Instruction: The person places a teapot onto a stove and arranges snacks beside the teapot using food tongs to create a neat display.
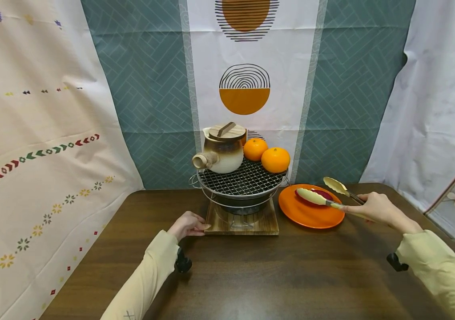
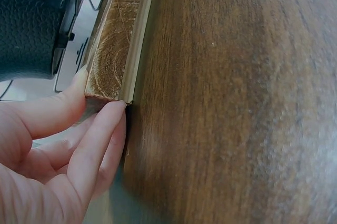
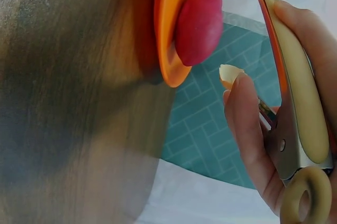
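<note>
At the left front corner of a square wooden board [image 1: 216,224], my left hand [image 1: 189,224] pinches the edge between thumb and fingers. The left wrist view shows the thumb on top of the board [image 2: 113,45] and the fingertips at its lower edge. My right hand [image 1: 381,210] holds a pair of tongs [image 1: 311,196] with cream tips, spread apart over an orange plate [image 1: 311,218]. On that plate lies a smooth red oval that looks like a sweet potato [image 3: 200,26]. The tongs [image 3: 301,84] do not grip it.
A round grill with a wire mesh [image 1: 243,180] stands on the board. It carries a side-handled teapot [image 1: 225,158] with a wooden lid and two oranges [image 1: 275,160]. Behind the brown table [image 1: 251,275] hangs a patterned cloth [image 1: 151,89].
</note>
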